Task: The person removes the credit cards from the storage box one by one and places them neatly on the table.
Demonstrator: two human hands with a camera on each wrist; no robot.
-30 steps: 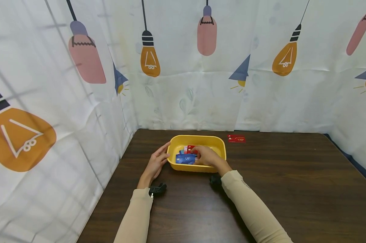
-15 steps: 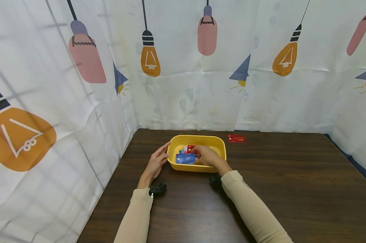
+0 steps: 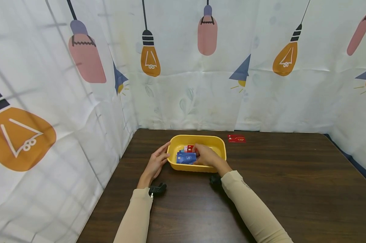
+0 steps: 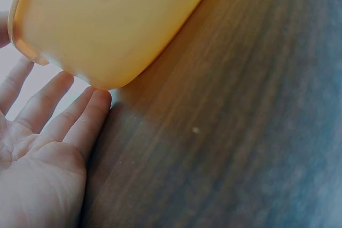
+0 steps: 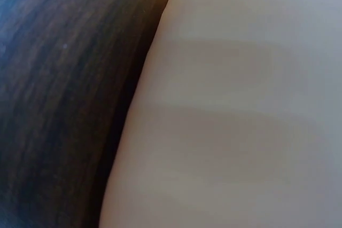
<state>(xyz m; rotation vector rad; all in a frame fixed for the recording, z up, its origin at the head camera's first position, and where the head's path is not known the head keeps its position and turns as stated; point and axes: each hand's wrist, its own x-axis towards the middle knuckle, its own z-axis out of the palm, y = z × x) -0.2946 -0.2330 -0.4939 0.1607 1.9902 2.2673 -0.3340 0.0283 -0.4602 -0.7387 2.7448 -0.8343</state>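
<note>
A yellow plastic basket [image 3: 198, 167] stands on the table with several cards in it. My left hand [image 3: 155, 164] rests its extended fingers against the basket's left end; in the left wrist view those fingertips [image 4: 101, 97] touch its outer wall. Inside the basket, my right hand [image 3: 206, 156] pinches the right end of a blue VIP card [image 3: 185, 158] between thumb and curled fingers. Behind it shows part of a red card [image 3: 189, 148], partly covered by the fingers. In the right wrist view only blurred skin [image 5: 224, 132] and table appear, so those fingertips are hidden there.
A red VIP card [image 3: 236, 138] lies on the dark wooden table [image 3: 277, 175], right of the basket near the back edge. White curtains [image 3: 183, 94] printed with lamps hang behind and at both sides.
The blue card has shifted slightly up and to the right, with the right-hand fingers moving a little. My left hand and the basket stay where they were.
</note>
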